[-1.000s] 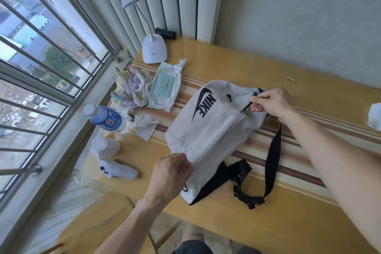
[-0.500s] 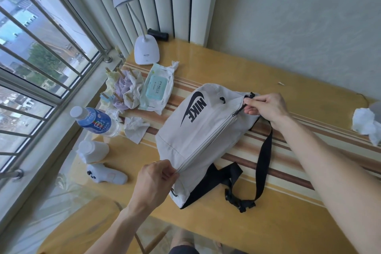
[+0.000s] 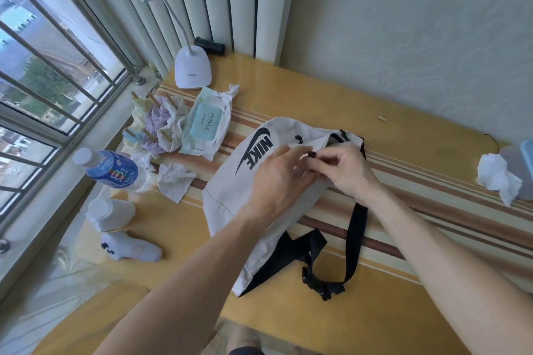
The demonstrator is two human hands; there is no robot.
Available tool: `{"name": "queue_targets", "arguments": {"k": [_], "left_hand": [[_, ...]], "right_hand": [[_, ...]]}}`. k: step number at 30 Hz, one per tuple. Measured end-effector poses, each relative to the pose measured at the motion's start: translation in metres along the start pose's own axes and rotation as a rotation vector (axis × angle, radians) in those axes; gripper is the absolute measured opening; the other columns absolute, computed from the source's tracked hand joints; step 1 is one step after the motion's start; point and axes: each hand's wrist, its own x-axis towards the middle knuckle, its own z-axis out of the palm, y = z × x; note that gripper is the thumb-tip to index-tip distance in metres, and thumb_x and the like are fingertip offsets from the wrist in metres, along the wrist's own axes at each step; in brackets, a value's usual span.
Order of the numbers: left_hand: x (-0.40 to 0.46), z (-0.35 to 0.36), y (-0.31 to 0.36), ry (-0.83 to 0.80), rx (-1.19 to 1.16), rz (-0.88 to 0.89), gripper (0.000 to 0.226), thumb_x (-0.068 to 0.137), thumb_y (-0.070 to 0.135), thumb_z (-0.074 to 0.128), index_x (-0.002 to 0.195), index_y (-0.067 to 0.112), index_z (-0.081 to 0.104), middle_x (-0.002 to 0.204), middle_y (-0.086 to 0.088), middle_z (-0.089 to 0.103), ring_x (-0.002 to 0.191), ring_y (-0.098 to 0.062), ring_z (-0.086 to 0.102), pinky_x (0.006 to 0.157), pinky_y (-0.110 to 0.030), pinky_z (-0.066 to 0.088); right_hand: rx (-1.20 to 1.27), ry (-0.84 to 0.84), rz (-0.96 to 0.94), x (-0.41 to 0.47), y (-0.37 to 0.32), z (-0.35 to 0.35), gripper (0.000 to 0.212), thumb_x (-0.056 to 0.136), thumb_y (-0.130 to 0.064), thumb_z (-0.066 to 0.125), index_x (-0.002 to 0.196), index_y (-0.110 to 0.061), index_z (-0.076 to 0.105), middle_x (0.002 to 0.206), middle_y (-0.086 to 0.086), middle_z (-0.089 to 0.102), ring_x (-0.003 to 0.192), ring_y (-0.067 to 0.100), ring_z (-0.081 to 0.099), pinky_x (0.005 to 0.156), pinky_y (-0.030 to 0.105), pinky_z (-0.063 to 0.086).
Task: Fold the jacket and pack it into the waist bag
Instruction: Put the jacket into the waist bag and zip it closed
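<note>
A white Nike waist bag (image 3: 230, 190) lies on the yellow striped table (image 3: 403, 311), bulging. Its black strap (image 3: 356, 239) and buckle (image 3: 323, 287) trail toward the near edge. My right hand (image 3: 343, 173) is at the bag's upper right end, pinching a small black zipper pull (image 3: 311, 155). My left hand (image 3: 277, 179) hovers blurred over the middle of the bag, fingers spread, right beside the right hand. The bag's far end gapes slightly dark. No jacket is visible outside the bag.
Left of the bag lie a wet-wipes pack (image 3: 206, 124), a cloth pile (image 3: 161, 124), crumpled tissues (image 3: 176, 181), a blue-labelled bottle (image 3: 115, 171), a white jar (image 3: 111, 213) and a white handheld device (image 3: 129, 248). A desk lamp (image 3: 192, 69) stands behind. Another tissue (image 3: 496, 176) sits far right.
My left hand has let go of the bag's near corner and moved up to the middle, next to the right hand. The right hand has shifted slightly inward along the zipper.
</note>
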Motion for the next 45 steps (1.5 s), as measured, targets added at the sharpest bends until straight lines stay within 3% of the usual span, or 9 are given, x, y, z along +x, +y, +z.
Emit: {"name": "queue_targets", "arguments": {"k": [6, 10, 13, 19, 24, 28, 33, 39, 45], "left_hand": [[0.022, 0.022, -0.002, 0.049, -0.107, -0.059, 0.012, 0.082, 0.017, 0.076, 0.092, 0.019, 0.084, 0.076, 0.001, 0.078, 0.068, -0.017, 0.071, 0.069, -0.038, 0.057], [0.018, 0.016, -0.014, 0.062, -0.148, -0.160, 0.010, 0.082, 0.013, 0.081, 0.091, 0.015, 0.084, 0.081, 0.000, 0.080, 0.070, -0.008, 0.072, 0.074, -0.023, 0.057], [0.013, 0.012, -0.019, 0.052, -0.150, -0.185, 0.013, 0.081, 0.011, 0.082, 0.093, 0.014, 0.084, 0.082, 0.003, 0.080, 0.067, 0.008, 0.065, 0.072, -0.004, 0.047], [-0.022, -0.004, -0.039, -0.026, -0.084, -0.285, 0.009, 0.081, 0.014, 0.082, 0.087, 0.021, 0.084, 0.073, 0.015, 0.076, 0.070, -0.001, 0.071, 0.074, -0.016, 0.056], [-0.022, -0.020, -0.028, -0.012, -0.385, -0.438, 0.007, 0.080, 0.019, 0.085, 0.086, 0.023, 0.084, 0.077, 0.009, 0.080, 0.077, -0.005, 0.076, 0.079, -0.025, 0.060], [-0.007, -0.005, -0.001, -0.015, -0.612, -0.349, 0.010, 0.082, 0.012, 0.083, 0.090, 0.019, 0.082, 0.083, 0.002, 0.082, 0.083, -0.017, 0.079, 0.087, -0.043, 0.063], [-0.014, 0.000, -0.005, 0.035, -0.682, -0.288, 0.017, 0.085, 0.009, 0.081, 0.101, 0.015, 0.080, 0.092, 0.000, 0.082, 0.090, -0.017, 0.078, 0.091, -0.046, 0.061], [-0.037, 0.003, -0.012, 0.052, -0.265, -0.018, 0.049, 0.084, 0.014, 0.076, 0.130, 0.026, 0.061, 0.122, 0.003, 0.055, 0.099, -0.011, 0.064, 0.087, -0.020, 0.053], [-0.046, 0.010, -0.039, 0.049, 0.128, -0.053, 0.002, 0.086, 0.015, 0.075, 0.085, 0.017, 0.074, 0.081, 0.005, 0.067, 0.068, -0.015, 0.063, 0.064, -0.025, 0.050]], "right_hand": [[-0.200, -0.056, 0.027, 0.002, 0.021, -0.009, 0.021, 0.086, -0.013, 0.070, 0.107, -0.018, 0.069, 0.107, -0.008, 0.064, 0.087, -0.001, 0.063, 0.076, 0.016, 0.046], [-0.515, -0.117, 0.040, 0.014, 0.046, -0.005, 0.033, 0.087, -0.012, 0.065, 0.115, -0.018, 0.048, 0.107, -0.002, 0.060, 0.084, 0.007, 0.063, 0.071, 0.025, 0.048], [-0.658, -0.120, -0.055, 0.024, 0.059, -0.012, 0.021, 0.088, -0.007, 0.069, 0.107, -0.010, 0.062, 0.099, 0.001, 0.066, 0.088, 0.019, 0.066, 0.074, 0.031, 0.051], [-0.798, -0.038, -0.171, 0.023, 0.070, -0.033, 0.010, 0.084, 0.001, 0.070, 0.087, -0.007, 0.076, 0.090, 0.005, 0.071, 0.083, 0.022, 0.065, 0.073, 0.038, 0.054], [-0.905, -0.080, -0.270, 0.002, 0.038, -0.014, 0.035, 0.077, -0.050, 0.069, 0.095, -0.020, 0.071, 0.089, -0.009, 0.063, 0.075, 0.014, 0.060, 0.061, 0.030, 0.046], [-0.710, -0.032, -0.400, -0.005, 0.014, 0.012, 0.035, 0.080, -0.046, 0.068, 0.080, -0.011, 0.063, 0.079, -0.007, 0.054, 0.060, 0.009, 0.048, 0.052, 0.014, 0.026], [-0.426, 0.000, -0.253, -0.010, 0.002, 0.013, 0.014, 0.077, -0.023, 0.071, 0.080, -0.009, 0.072, 0.071, -0.005, 0.066, 0.065, 0.011, 0.061, 0.057, 0.023, 0.046], [-0.257, -0.069, -0.087, -0.005, 0.001, 0.006, 0.018, 0.079, -0.002, 0.081, 0.093, -0.014, 0.083, 0.083, -0.004, 0.081, 0.073, 0.003, 0.075, 0.071, 0.015, 0.056], [-0.303, 0.018, 0.100, 0.015, 0.010, -0.029, 0.008, 0.080, -0.010, 0.083, 0.088, -0.011, 0.083, 0.070, 0.002, 0.079, 0.069, 0.011, 0.077, 0.072, 0.023, 0.062]]}}
